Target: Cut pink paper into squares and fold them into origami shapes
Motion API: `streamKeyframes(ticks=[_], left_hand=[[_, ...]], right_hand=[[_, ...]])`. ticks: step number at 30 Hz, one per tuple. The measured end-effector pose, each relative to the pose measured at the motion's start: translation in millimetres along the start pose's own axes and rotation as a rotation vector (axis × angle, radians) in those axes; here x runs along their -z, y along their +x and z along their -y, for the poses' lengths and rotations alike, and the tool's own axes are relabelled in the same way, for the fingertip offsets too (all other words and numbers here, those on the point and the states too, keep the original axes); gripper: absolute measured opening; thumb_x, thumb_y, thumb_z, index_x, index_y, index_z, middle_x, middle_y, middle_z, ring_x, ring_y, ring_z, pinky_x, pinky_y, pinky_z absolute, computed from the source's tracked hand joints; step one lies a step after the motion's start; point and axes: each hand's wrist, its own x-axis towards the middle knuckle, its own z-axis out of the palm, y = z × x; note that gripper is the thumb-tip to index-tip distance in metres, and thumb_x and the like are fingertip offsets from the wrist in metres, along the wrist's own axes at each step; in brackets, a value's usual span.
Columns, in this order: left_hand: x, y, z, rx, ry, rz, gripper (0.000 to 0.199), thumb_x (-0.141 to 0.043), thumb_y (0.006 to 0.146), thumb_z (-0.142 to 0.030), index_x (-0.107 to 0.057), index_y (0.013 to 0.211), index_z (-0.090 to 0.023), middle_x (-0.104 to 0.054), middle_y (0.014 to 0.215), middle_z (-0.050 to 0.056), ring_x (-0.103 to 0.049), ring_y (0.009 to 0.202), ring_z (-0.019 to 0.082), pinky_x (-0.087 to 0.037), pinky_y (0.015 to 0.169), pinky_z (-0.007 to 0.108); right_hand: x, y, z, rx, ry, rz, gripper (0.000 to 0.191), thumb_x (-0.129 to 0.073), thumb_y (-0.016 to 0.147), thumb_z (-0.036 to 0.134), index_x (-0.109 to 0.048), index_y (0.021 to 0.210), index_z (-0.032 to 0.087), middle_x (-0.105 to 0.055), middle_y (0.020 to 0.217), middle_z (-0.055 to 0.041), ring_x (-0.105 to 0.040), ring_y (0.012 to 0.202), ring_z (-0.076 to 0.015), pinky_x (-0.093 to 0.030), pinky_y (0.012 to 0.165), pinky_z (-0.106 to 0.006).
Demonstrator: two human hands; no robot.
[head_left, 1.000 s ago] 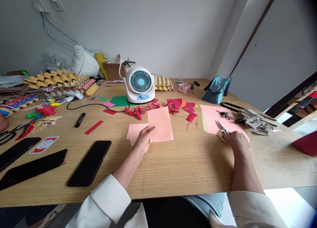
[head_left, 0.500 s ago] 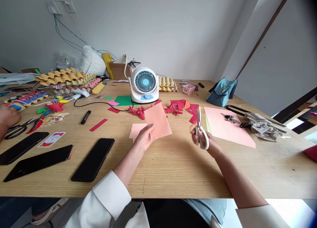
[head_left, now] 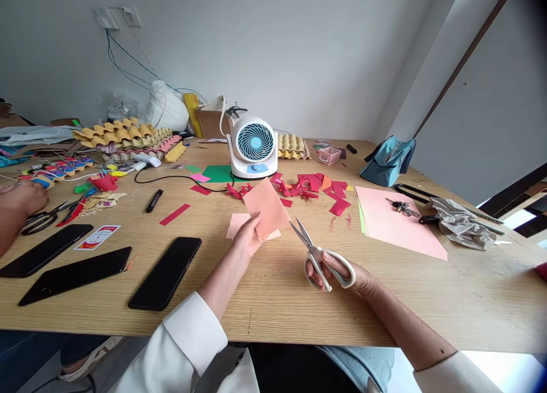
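- Wooden table (head_left: 273,296): a flat, light-brown surface with fine straight grain, supporting the materials shown.
- Large pink sheet (head_left: 397,228): smooth and square-cornered, lying at the right over a green edge; its outline appears whole.
- Fan (head_left: 255,142): a rounded white housing with a spiral blue grille, standing behind the papers.
- Blue bag (head_left: 387,159): soft-sided fabric, slumped behind the large sheet.
- Left hand (head_left: 249,236): the thumb presses on the lower edge of the held sheet, pinching it against the fingers behind, which are mostly hidden.
- Right hand (head_left: 361,279): the thumb passes through one handle loop and curled fingers occupy the other.
- White-handled scissors (head_left: 314,249): smooth loops and tapering metal blades, spread in a narrow V; one tip lies at the held sheet's right corner, contact uncertain.
- Peach paper (head_left: 267,208): a small, flat, four-sided sheet, held tilted above the table in front of the fan. No cut is visible in it, so cutting of this piece appears not yet begun.
- Red paper pieces (head_left: 305,191): some flat and angular, others crumpled or narrow, behind the held sheet; these are evidently already cut or shaped.
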Motion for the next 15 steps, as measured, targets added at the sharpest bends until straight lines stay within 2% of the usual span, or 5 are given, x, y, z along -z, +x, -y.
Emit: streamKeyframes(ticks=[6, 15], left_hand=[[-5.0, -4.1, -1.7, -0.011, -0.020, -0.014, 0.013, -0.066, 0.083, -0.013, -0.065, 0.095, -0.017, -0.075, 0.090, 0.005, -0.071, 0.082, 0.016, -0.057, 0.074, 0.027], [-4.1, -4.4, -0.2, -0.006, -0.030, 0.019, 0.011, -0.063, 0.084, -0.011, -0.066, 0.094, -0.017, -0.075, 0.088, 0.003, -0.071, 0.080, 0.015, -0.057, 0.077, 0.028]], right_hand=[[0.2, 0.6, -0.8, -0.005, 0.013, 0.015, 0.059, -0.036, 0.093, 0.063, -0.062, 0.092, 0.011, -0.055, 0.063, -0.0030, -0.055, 0.056, -0.0128, -0.040, 0.049, -0.023], [-0.4, 1.1, 0.4, -0.013, 0.025, 0.000, 0.058, -0.035, 0.095, 0.062, -0.062, 0.092, 0.010, -0.056, 0.063, -0.0030, -0.055, 0.055, -0.0124, -0.041, 0.050, -0.023]])
